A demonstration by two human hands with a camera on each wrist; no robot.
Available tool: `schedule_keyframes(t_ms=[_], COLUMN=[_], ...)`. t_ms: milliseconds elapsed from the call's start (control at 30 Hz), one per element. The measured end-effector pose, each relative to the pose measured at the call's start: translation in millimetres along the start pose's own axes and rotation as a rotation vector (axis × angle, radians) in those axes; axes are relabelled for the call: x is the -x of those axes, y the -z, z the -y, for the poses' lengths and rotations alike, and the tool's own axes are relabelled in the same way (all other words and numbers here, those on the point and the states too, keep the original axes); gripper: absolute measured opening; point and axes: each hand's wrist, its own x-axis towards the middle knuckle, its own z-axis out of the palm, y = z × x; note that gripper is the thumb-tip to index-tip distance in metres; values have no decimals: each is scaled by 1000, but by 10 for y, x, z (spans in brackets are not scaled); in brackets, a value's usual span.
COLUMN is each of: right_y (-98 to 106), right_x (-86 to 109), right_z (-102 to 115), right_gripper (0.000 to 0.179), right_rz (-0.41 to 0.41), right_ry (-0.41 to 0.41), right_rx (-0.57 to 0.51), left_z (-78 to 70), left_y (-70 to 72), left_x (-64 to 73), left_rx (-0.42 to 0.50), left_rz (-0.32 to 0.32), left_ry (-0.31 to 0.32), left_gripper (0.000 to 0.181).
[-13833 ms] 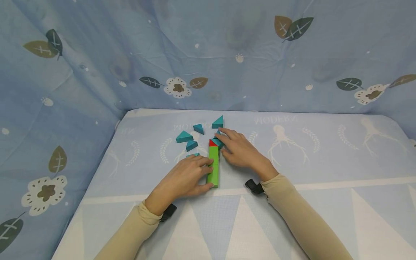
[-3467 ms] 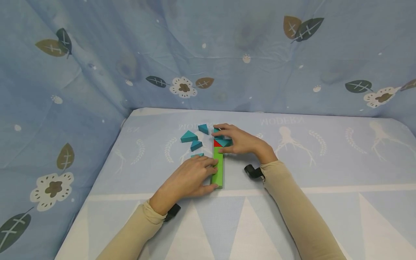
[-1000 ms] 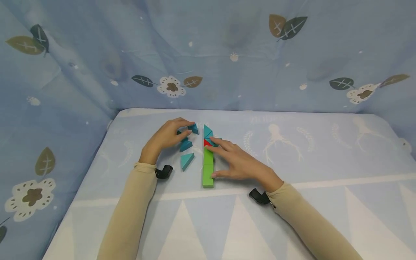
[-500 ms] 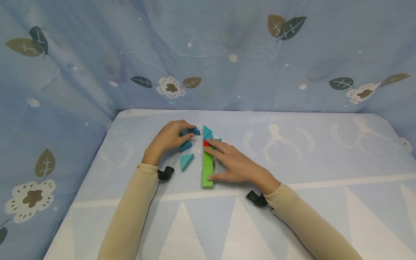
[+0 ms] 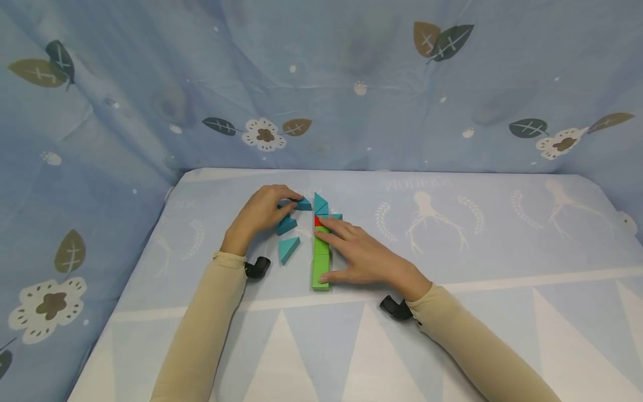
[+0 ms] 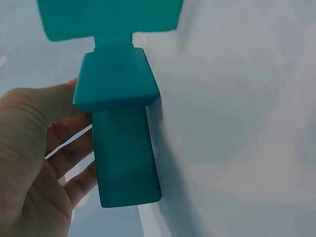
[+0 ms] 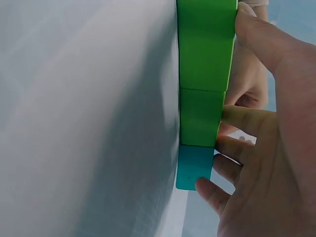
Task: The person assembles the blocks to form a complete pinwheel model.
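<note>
In the head view, a row of green blocks lies on the table with a red triangular block at its far end. Beyond sit teal triangular blocks, pushed together, with another teal one to the right. My right hand rests on the green row, thumb near its near end and fingers fairly straight; in the right wrist view one fingertip touches a teal face. My left hand pinches a teal triangular block left of the row, and its fingers partly hide another teal block.
Two loose teal triangular blocks lie between my left hand and the green row. A patterned cloth hangs behind the far edge of the table. Dark wrist cameras sit under both sleeves.
Earlier my left hand rested on the green row while the right worked at the teal blocks; now they have swapped. The far teal blocks are closer together. Lately the left hand turned its block slightly rightward.
</note>
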Motion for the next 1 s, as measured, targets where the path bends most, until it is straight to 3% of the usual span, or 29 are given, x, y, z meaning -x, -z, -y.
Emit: schedule_keyframes(t_ms=[667,1000], right_y=[-17,-11], right_x=[-8,-10], right_z=[-28,-9], right_gripper=[93,94], right_rz=[21,18], right_ry=[-34,-37], right_rx=[-36,-40], left_z=[-52,-53], left_y=[-49,-47], left_x=[-28,-14], left_rx=[-5,-21], left_rz=[-25,-47], left_ry=[19,0], left_gripper=[25,24])
